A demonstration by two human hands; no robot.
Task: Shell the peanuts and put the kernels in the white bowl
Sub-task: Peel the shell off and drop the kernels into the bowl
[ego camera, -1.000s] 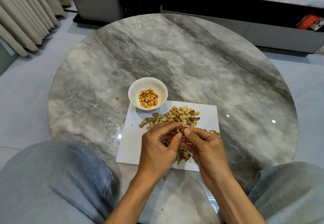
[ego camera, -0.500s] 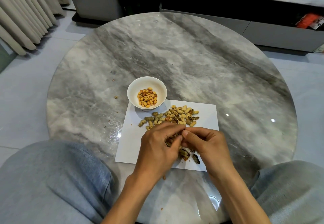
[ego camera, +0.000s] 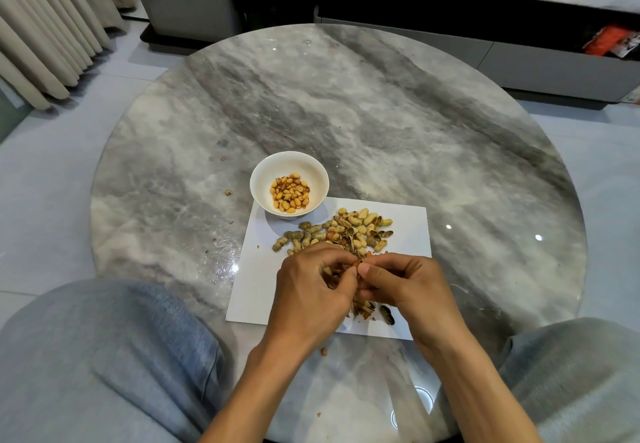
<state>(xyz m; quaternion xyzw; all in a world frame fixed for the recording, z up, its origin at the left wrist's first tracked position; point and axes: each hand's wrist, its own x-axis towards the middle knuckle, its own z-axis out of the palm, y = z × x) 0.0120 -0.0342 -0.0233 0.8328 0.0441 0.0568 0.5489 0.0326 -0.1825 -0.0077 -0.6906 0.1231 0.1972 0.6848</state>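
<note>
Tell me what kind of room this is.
Most likely a home living room: a low round marble table, a long low media-style cabinet behind it, and pleated curtains hanging to a tiled floor.

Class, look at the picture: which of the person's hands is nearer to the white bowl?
Left. The left hand lies just below the white bowl; the right hand lies below it and further right.

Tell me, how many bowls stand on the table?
1. The bowl stands on the table at the far left corner of the paper, holding kernels. No other bowl is in view.
</note>
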